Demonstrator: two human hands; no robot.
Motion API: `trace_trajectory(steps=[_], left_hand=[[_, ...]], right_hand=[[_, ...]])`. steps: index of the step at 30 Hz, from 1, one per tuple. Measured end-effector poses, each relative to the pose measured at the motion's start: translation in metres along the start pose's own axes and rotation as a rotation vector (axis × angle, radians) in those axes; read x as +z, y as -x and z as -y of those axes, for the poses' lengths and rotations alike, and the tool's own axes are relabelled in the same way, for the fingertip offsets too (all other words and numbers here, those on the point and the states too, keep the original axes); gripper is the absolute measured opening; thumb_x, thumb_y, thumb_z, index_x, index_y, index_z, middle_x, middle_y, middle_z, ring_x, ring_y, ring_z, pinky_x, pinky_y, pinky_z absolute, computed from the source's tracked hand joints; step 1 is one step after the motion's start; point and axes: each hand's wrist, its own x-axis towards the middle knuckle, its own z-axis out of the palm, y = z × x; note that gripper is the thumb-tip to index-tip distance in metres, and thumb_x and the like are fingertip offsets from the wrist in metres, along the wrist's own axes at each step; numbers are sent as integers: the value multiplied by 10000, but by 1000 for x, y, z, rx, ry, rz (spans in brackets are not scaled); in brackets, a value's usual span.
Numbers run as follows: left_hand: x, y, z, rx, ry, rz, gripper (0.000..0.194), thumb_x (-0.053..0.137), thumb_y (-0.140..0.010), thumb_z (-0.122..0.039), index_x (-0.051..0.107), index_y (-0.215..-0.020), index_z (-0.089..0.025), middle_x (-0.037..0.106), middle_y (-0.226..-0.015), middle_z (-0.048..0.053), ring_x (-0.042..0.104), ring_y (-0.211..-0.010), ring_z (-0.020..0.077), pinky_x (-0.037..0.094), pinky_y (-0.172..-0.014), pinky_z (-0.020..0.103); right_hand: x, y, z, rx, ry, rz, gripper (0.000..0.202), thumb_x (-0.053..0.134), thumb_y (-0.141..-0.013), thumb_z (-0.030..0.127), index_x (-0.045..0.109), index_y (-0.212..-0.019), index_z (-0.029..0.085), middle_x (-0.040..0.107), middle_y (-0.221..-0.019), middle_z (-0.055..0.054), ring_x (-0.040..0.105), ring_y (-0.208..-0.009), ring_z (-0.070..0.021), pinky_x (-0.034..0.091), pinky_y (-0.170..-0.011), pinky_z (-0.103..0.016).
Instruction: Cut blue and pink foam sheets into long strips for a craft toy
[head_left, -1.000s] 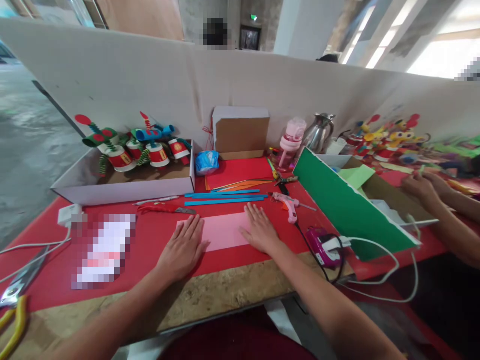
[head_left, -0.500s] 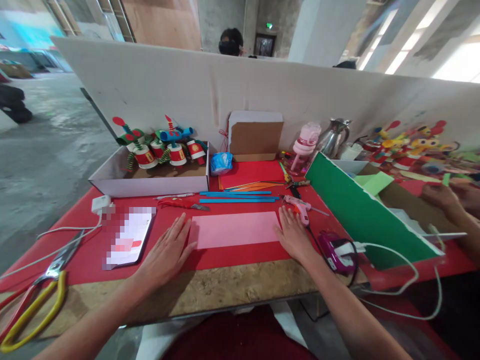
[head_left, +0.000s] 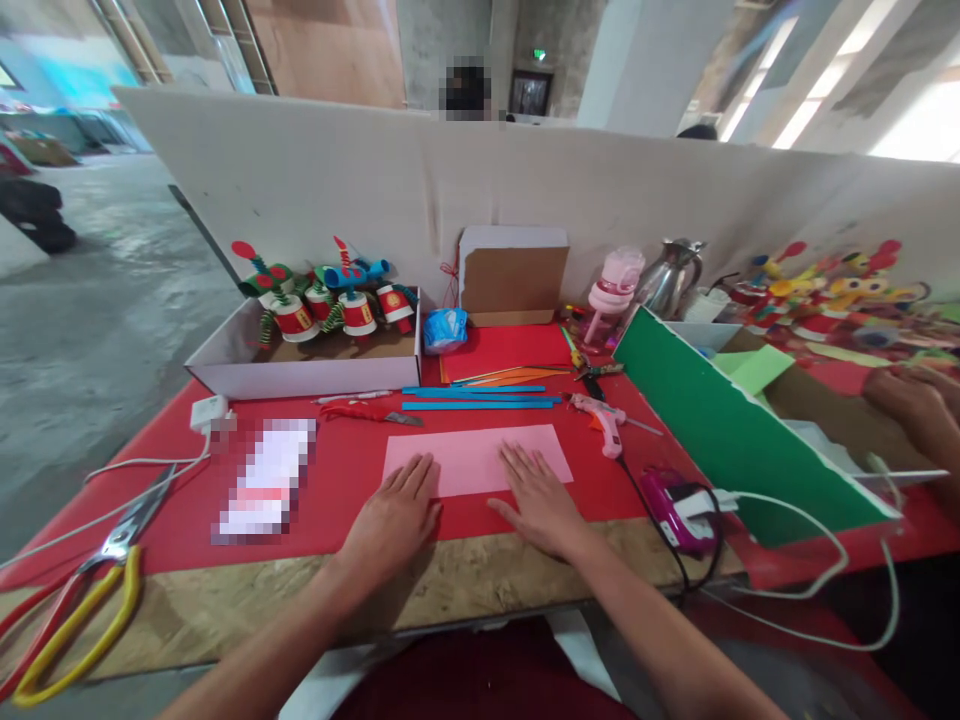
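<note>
Flat now: pink paper [head_left: 480, 452] under spread fingers of left hand [head_left: 394, 518] and right hand [head_left: 541, 503].

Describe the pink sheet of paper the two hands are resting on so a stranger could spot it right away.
On the red-covered table, look at the near edge, just ahead of the left hand and the right hand, whose fingertips lie flat on it. There lies the pink sheet of paper, a long flat rectangle. It is pale pink, unlike the thin blue strips just beyond it.
</note>
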Motion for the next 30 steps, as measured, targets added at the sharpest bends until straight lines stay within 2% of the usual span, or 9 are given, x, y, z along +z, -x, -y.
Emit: trace_trajectory(steps=[6,9,11,15,19,22,25,28,30], left_hand=[[-14,40,38,-54,43,15,539,384,-959,-469,504,-1377,-151,530,-1444,127,487,-1342,261,445,-1078,431],[-41,18,62,-147,73,94,414,335,-979,-374,669,-1156,-204,698,-1226,94,644,-1148,240,525,-967,391],[-55,-7,72,-197,43,25,401,338,-957,-262,667,-1166,-168,678,-1258,116,619,-1185,244,489,-1021,397],[-55,-41,51,-180,87,-14,442,334,-914,-136,614,-1255,-134,657,-1285,136,608,-1196,229,490,-1019,371],[-21,-18,3,-50,129,59,428,373,-949,-223,563,-1323,-138,600,-1365,145,558,-1269,232,466,-1056,375],[-5,18,-7,4,104,22,731,384,-943,-573,344,-1483,-82,395,-1528,186,342,-1435,290,349,-1148,465],[-12,36,12,68,115,53,777,348,-934,-634,258,-1529,-142,346,-1564,134,285,-1463,259,299,-1173,437],[-32,24,51,78,176,125,553,298,-981,-540,483,-1412,-248,541,-1445,57,474,-1350,208,398,-1094,357],[-46,3,81,-101,139,105,463,276,-1001,-439,629,-1238,-255,678,-1260,55,616,-1160,206,483,-969,339]], right_hand=[[7,29,-41,100,86,-89,758,211,-980,604,266,-1532,88,299,-1573,-155,237,-1475,-253,207,-1199,-494],[-5,20,-27,159,81,-97,760,208,-979,604,350,-1501,71,373,-1532,-187,273,-1460,-290,164,-1200,-530],[-14,-1,0,116,26,-99,724,240,-986,582,380,-1489,80,370,-1540,-166,258,-1466,-285,148,-1210,-505],[-17,-53,56,-5,-111,-59,583,279,-1011,378,331,-1509,80,309,-1571,-135,193,-1487,-254,148,-1215,-484],[-2,-76,72,51,-93,-39,589,300,-991,302,279,-1523,50,251,-1586,-138,165,-1489,-287,143,-1210,-508],[3,-71,58,48,-50,-64,636,322,-989,386,255,-1535,65,226,-1594,-128,153,-1490,-299,121,-1214,-500],[2,-59,31,112,-6,-58,690,300,-986,465,250,-1533,47,215,-1592,-143,166,-1487,-307,138,-1209,-503],[2,-48,1,201,56,-85,732,269,-979,516,260,-1526,29,228,-1584,-174,198,-1479,-316,144,-1201,-521],[5,-45,-15,223,87,-103,754,249,-973,546,261,-1527,36,229,-1585,-177,203,-1478,-317,148,-1197,-533]])
